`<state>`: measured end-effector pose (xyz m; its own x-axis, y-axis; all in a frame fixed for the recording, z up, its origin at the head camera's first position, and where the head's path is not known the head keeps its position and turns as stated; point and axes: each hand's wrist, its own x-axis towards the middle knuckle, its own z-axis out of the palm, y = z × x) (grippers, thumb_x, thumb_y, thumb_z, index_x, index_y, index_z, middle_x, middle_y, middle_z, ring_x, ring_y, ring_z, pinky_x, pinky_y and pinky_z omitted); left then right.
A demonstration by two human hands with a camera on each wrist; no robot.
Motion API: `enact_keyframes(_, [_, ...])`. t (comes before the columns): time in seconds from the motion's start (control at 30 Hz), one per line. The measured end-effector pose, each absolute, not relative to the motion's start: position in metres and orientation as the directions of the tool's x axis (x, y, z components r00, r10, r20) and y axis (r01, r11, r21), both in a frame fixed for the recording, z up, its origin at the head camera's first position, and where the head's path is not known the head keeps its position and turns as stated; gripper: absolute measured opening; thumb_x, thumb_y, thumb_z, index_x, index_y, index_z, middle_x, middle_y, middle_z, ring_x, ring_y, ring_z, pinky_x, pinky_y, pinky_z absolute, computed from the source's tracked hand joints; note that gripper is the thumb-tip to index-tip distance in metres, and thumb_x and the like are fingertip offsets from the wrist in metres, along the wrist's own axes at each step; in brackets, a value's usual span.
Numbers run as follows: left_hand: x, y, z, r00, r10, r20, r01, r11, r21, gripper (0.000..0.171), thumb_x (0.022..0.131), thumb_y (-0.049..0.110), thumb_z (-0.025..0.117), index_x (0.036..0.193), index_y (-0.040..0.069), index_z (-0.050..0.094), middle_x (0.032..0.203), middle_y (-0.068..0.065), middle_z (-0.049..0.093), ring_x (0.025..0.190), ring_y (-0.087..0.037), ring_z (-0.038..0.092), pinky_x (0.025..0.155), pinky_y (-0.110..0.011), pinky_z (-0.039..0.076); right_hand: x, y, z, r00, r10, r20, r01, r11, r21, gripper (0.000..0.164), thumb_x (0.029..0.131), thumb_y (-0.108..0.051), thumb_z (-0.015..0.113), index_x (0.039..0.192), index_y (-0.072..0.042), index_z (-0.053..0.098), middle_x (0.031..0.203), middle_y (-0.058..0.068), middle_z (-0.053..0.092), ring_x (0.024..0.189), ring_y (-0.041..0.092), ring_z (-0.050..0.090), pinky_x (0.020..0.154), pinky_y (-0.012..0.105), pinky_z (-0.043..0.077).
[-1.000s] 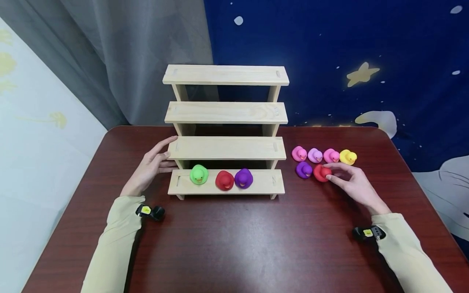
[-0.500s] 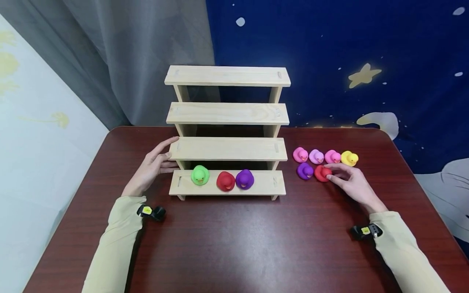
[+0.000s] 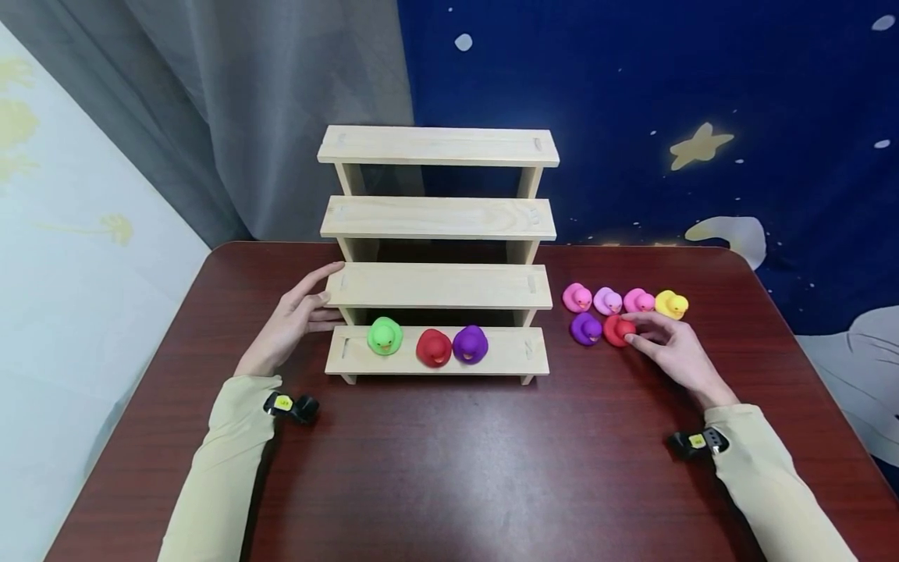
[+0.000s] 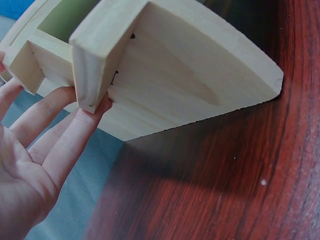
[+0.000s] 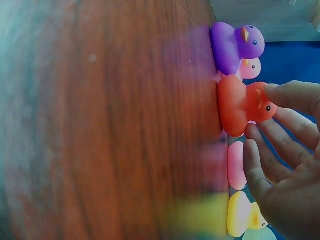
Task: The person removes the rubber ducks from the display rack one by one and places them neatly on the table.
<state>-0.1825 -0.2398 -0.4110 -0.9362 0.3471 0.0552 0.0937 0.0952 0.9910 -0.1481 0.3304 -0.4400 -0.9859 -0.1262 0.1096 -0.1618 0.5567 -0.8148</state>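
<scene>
My left hand (image 3: 288,324) holds the left end of the second-lowest step of a pale wooden stepped display shelf (image 3: 438,285). In the left wrist view, fingertips (image 4: 102,102) bend round the end of a board (image 4: 90,70). My right hand (image 3: 677,351) pinches a red rubber duck (image 3: 616,331) by its head, thumb on one side, as the right wrist view shows. The duck (image 5: 235,107) sits upright at the table surface beside a purple duck (image 3: 586,329). On the lowest step stand a green duck (image 3: 385,336), another red duck (image 3: 433,348) and another purple duck (image 3: 470,344).
Behind the held duck, a row on the dark red table (image 3: 435,468) has a pink duck (image 3: 577,297), a lilac duck (image 3: 607,300), a second pink duck (image 3: 639,301) and a yellow duck (image 3: 671,304). A grey curtain (image 3: 302,78) and blue starry cloth (image 3: 597,94) hang behind.
The head view has shifted slightly. Both hands keep their places, on the shelf end and on the red duck; the right wrist has drawn slightly inward.
</scene>
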Motion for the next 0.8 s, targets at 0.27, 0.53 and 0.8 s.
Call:
enact_keyframes(0.27, [-0.184,-0.239,-0.410,-0.940,0.340,0.032,0.070,0.101,0.992,0.047,0.104,0.014,0.036,0.151,0.023,0.036,0.141,-0.020,0.041,0.106,-0.034,0.063,0.084,-0.035,0.053,-0.145,0.331,-0.435,-0.990,-0.098,0.105,-0.140,0.505,-0.852,0.037,0.088,-0.008,0.071,0.122,0.004,0.061,0.111,0.006,0.067,0.090,0.002,0.064,0.076,0.011,0.046])
enact_keyframes(0.53, [-0.185,-0.240,-0.412,-0.942,0.335,0.027,0.067,0.110,0.992,0.047,0.104,0.013,0.035,0.150,0.024,0.036,0.141,-0.020,0.040,0.106,-0.031,0.063,0.083,-0.035,0.053,-0.145,0.323,-0.418,-0.989,-0.062,0.135,-0.149,0.458,-0.877,0.038,0.088,-0.003,0.070,0.123,0.007,0.059,0.110,-0.001,0.067,0.099,0.009,0.064,0.082,0.011,0.046])
enact_keyframes(0.8, [-0.184,-0.241,-0.412,-0.942,0.335,0.027,0.070,0.118,0.990,0.048,0.104,0.013,0.035,0.150,0.025,0.036,0.141,-0.020,0.041,0.105,-0.029,0.064,0.083,-0.035,0.053,-0.148,0.304,-0.405,-0.973,-0.079,0.215,-0.226,0.492,-0.841,0.032,0.087,-0.003,0.071,0.118,0.003,0.065,0.113,0.007,0.063,0.098,0.011,0.062,0.082,0.013,0.047])
